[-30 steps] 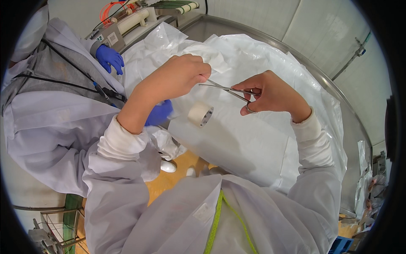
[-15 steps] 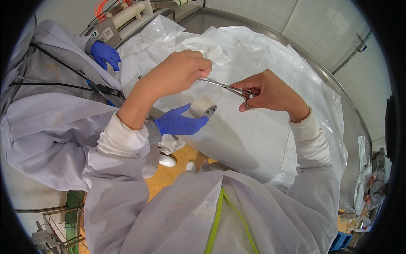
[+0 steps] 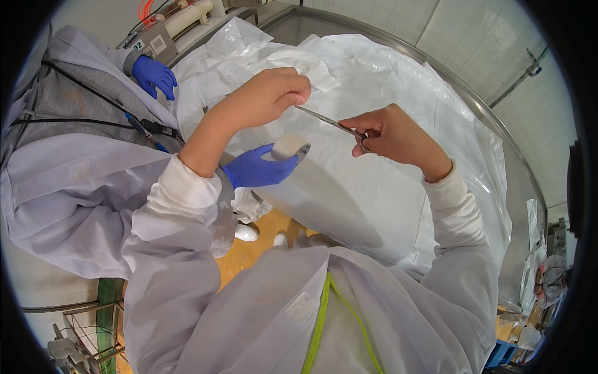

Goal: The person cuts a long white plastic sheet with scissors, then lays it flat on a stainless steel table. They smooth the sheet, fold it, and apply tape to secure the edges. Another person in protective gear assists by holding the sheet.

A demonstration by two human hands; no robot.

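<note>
My right hand [image 3: 398, 138] has its fingers and thumb in the handles of metal scissors [image 3: 325, 119], whose blades look closed and point left. My left hand [image 3: 269, 95] is closed in a pinch at the scissors' tip; what its fingers hold is hidden. Below it, a co-worker's blue-gloved hand [image 3: 258, 168] holds a roll of pale tape [image 3: 288, 147]. Both my hands are above a white plastic sheet [image 3: 374, 193].
The sheet covers a large mound inside a metal-rimmed table [image 3: 517, 187]. On the left stands the co-worker, whose other gloved hand [image 3: 154, 76] hangs by the sheet. Behind that hand is a metal device [image 3: 159, 40] with orange tubing.
The scissor blades have come together from slightly apart. The co-worker's hand with the tape roll has shifted a little left and up. My hands have barely moved.
</note>
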